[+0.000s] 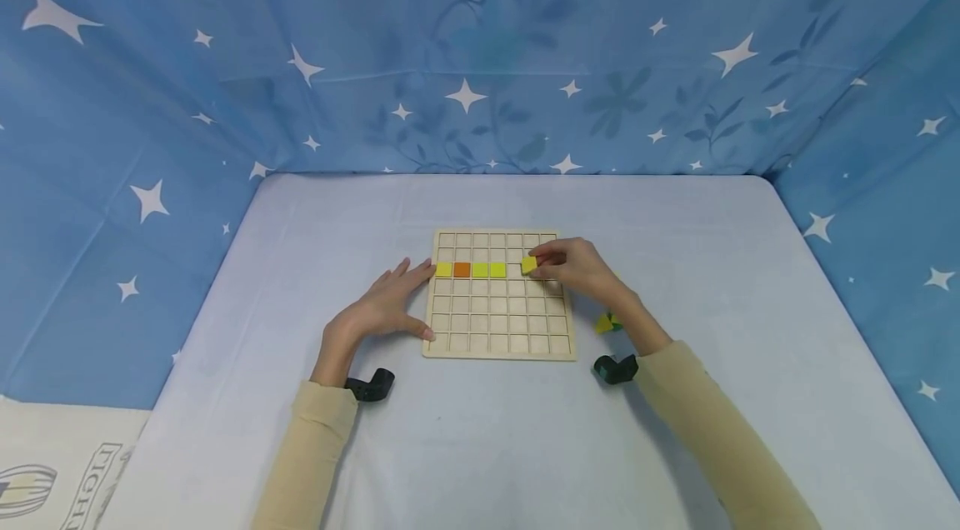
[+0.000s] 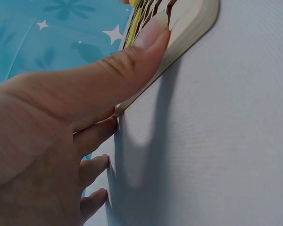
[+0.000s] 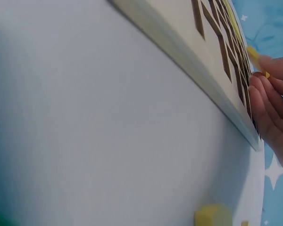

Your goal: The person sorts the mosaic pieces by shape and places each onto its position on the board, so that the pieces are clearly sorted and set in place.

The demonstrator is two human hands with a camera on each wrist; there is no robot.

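A wooden grid board lies on the white table, with a row of coloured square tiles in its third row from the top: yellow, orange, and two yellow-green ones. My left hand rests along the board's left edge with fingers spread. In the left wrist view its thumb lies on the rim. My right hand pinches a yellow tile between thumb and fingertips, over the right part of that row. The right wrist view shows the pinched tile at the far edge.
Right of the board, partly behind the right forearm, lie a few loose yellow and green blocks. A black wrist device sits at the left wrist and another at the right. A blue star-patterned curtain hangs behind the table.
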